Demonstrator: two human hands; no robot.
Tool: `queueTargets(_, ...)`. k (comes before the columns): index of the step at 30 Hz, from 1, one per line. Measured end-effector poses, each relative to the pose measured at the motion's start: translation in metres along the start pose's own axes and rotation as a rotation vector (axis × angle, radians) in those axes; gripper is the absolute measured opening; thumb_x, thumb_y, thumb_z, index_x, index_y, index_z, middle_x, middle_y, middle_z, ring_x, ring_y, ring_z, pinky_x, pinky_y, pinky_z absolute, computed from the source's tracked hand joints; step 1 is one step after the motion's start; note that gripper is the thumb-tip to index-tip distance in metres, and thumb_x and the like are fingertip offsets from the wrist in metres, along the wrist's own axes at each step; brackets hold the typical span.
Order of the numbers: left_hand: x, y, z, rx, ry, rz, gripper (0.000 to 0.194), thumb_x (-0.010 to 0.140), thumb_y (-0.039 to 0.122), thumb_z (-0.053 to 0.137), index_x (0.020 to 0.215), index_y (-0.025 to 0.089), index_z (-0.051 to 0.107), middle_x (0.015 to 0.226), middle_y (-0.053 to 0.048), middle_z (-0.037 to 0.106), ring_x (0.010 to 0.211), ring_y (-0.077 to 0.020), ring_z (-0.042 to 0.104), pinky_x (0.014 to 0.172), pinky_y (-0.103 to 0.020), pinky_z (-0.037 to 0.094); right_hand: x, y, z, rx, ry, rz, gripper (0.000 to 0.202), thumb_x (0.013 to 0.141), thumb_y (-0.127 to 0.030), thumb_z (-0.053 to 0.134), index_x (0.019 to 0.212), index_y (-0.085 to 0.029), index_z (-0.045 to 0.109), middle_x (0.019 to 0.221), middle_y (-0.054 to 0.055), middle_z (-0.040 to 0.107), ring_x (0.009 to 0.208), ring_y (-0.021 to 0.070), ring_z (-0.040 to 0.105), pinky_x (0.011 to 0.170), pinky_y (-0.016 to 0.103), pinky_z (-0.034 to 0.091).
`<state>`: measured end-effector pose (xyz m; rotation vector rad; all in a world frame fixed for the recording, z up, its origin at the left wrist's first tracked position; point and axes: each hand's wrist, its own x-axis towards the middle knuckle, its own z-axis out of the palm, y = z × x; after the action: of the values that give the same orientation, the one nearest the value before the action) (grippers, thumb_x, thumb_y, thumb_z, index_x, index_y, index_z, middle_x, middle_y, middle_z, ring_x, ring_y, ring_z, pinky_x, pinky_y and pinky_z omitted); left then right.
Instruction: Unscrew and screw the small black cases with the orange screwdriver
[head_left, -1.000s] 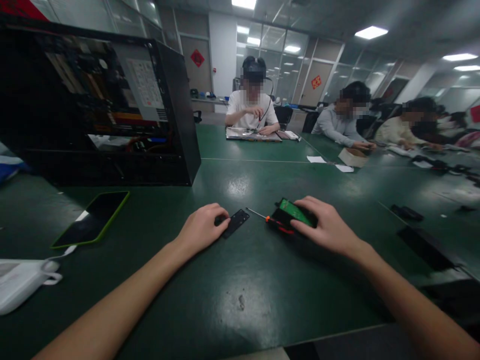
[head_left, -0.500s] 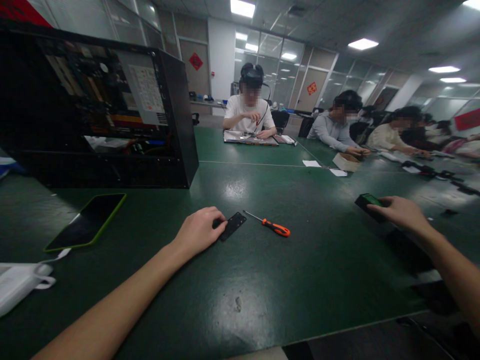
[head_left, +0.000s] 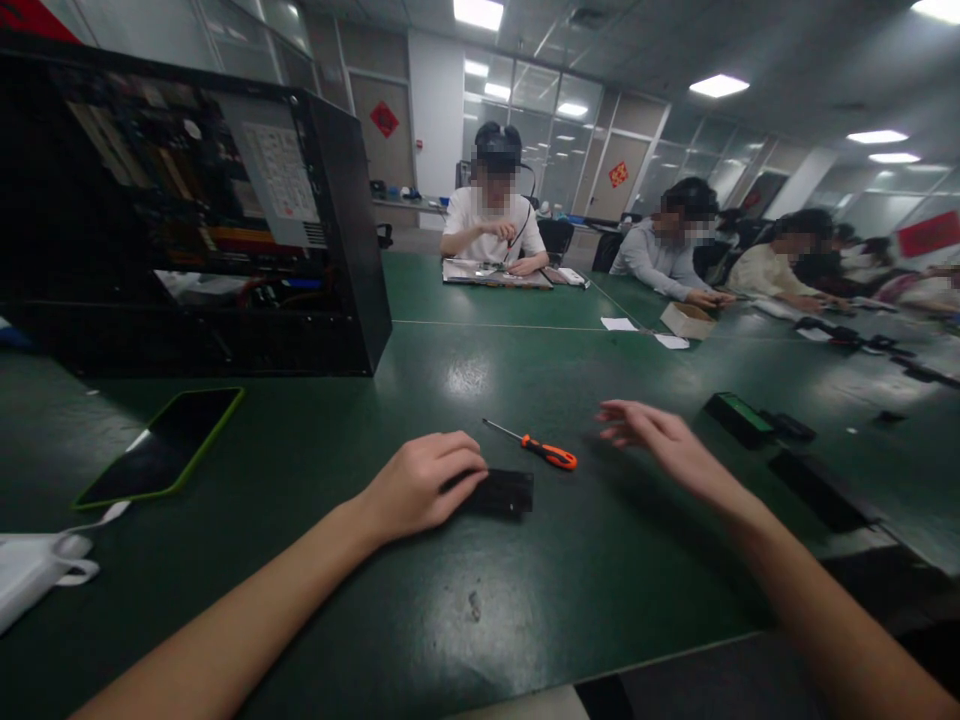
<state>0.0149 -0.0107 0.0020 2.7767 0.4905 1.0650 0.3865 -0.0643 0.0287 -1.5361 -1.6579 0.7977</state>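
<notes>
My left hand grips the left end of a small black plate, just above the green table. An orange and black screwdriver lies behind the plate, its tip pointing back and left. To the right of the screwdriver, my right hand is in the air with its fingers apart and nothing in it. Farther right, a black box with a green top rests on the table beside other dark parts.
An open black computer case stands at the back left. In front of it lie a phone with a green edge and a white device. Across the table sits a person in white; a cardboard box is at the back right.
My right hand has let go of the green-topped black box and moved left toward the screwdriver. My left hand has shifted slightly right, and the black plate has turned and moved nearer to me.
</notes>
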Motion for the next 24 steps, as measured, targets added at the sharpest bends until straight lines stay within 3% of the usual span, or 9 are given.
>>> queueTargets(3, 0.003, 0.015, 0.002, 0.075, 0.112, 0.208, 0.010, 0.095, 0.013, 0.066, 0.104, 0.016, 0.068, 0.095, -0.008, 0.072, 0.084, -0.0194, 0.068, 0.076, -0.033, 0.055, -0.012, -0.054, 0.080, 0.288, -0.457, -0.056, 0.062, 0.103, -0.066, 0.042, 0.140, -0.020, 0.061, 0.135, 0.014, 0.066, 0.109, 0.0215, 0.068, 0.098, 0.041, 0.054)
queueTargets(5, 0.004, 0.020, -0.001, 0.110, 0.181, 0.300, 0.014, 0.093, 0.012, 0.067, 0.107, 0.015, 0.067, 0.095, -0.009, 0.073, 0.085, -0.0206, 0.068, 0.076, -0.035, 0.057, -0.019, -0.075, 0.114, 0.397, -0.650, -0.075, 0.059, 0.105, -0.063, 0.039, 0.127, -0.017, 0.069, 0.107, 0.010, 0.074, 0.094, 0.0183, 0.069, 0.092, 0.038, 0.055)
queueTargets(7, 0.004, 0.022, -0.005, 0.154, 0.213, 0.342, 0.016, 0.094, 0.013, 0.067, 0.109, 0.015, 0.066, 0.096, -0.009, 0.073, 0.088, -0.0217, 0.069, 0.077, -0.036, 0.058, -0.024, -0.084, 0.132, 0.548, -0.690, -0.040, 0.057, 0.106, -0.061, 0.040, 0.117, -0.015, 0.072, 0.089, 0.007, 0.073, 0.078, 0.0151, 0.065, 0.079, 0.032, 0.054)
queueTargets(10, 0.003, 0.020, -0.010, 0.202, 0.224, 0.316, 0.017, 0.095, 0.016, 0.065, 0.112, 0.017, 0.065, 0.106, -0.011, 0.072, 0.098, -0.0240, 0.069, 0.081, -0.038, 0.059, -0.029, -0.078, 0.127, 0.644, -0.602, 0.020, 0.049, 0.104, -0.057, 0.049, 0.122, -0.018, 0.073, 0.101, 0.008, 0.073, 0.072, 0.0121, 0.057, 0.067, 0.027, 0.048)
queueTargets(13, 0.001, 0.019, -0.009, 0.192, 0.209, 0.254, 0.021, 0.095, 0.016, 0.065, 0.116, 0.018, 0.064, 0.116, -0.013, 0.070, 0.107, -0.0253, 0.068, 0.087, -0.040, 0.059, -0.031, -0.059, 0.079, 0.363, -0.420, 0.014, 0.051, 0.102, -0.055, 0.053, 0.139, -0.023, 0.067, 0.120, 0.009, 0.073, 0.088, 0.0172, 0.064, 0.079, 0.032, 0.052)
queueTargets(16, 0.001, 0.018, -0.006, 0.172, 0.152, 0.226, 0.023, 0.096, 0.016, 0.063, 0.119, 0.018, 0.063, 0.117, -0.013, 0.069, 0.108, -0.0250, 0.068, 0.088, -0.039, 0.058, -0.027, -0.026, -0.005, -0.193, 0.009, 0.007, 0.051, 0.098, -0.053, 0.058, 0.141, -0.026, 0.066, 0.132, 0.008, 0.071, 0.112, 0.0257, 0.066, 0.101, 0.042, 0.048)
queueTargets(19, 0.002, 0.018, -0.004, 0.167, 0.104, 0.216, 0.023, 0.097, 0.015, 0.060, 0.120, 0.018, 0.063, 0.117, -0.012, 0.070, 0.107, -0.0251, 0.068, 0.087, -0.039, 0.057, -0.019, 0.020, -0.094, -0.686, 0.430, 0.115, 0.052, 0.096, -0.049, 0.057, 0.138, -0.019, 0.069, 0.131, 0.013, 0.072, 0.114, 0.0322, 0.066, 0.099, 0.040, 0.047)
queueTargets(21, 0.002, 0.018, -0.005, 0.166, 0.081, 0.210, 0.023, 0.098, 0.015, 0.059, 0.120, 0.017, 0.064, 0.117, -0.012, 0.070, 0.107, -0.0249, 0.067, 0.087, -0.039, 0.056, -0.014, 0.052, -0.138, -0.930, 0.530, 0.276, 0.054, 0.098, -0.046, 0.053, 0.139, -0.016, 0.068, 0.126, 0.017, 0.073, 0.110, 0.0346, 0.068, 0.092, 0.040, 0.047)
queueTargets(24, 0.003, 0.017, -0.006, 0.165, 0.070, 0.206, 0.020, 0.098, 0.013, 0.058, 0.117, 0.016, 0.065, 0.115, -0.013, 0.071, 0.105, -0.0247, 0.067, 0.086, -0.039, 0.056, -0.009, 0.088, -0.168, -1.043, 0.515, 0.399, 0.056, 0.100, -0.047, 0.047, 0.140, -0.014, 0.067, 0.125, 0.020, 0.073, 0.109, 0.0361, 0.067, 0.087, 0.040, 0.045)
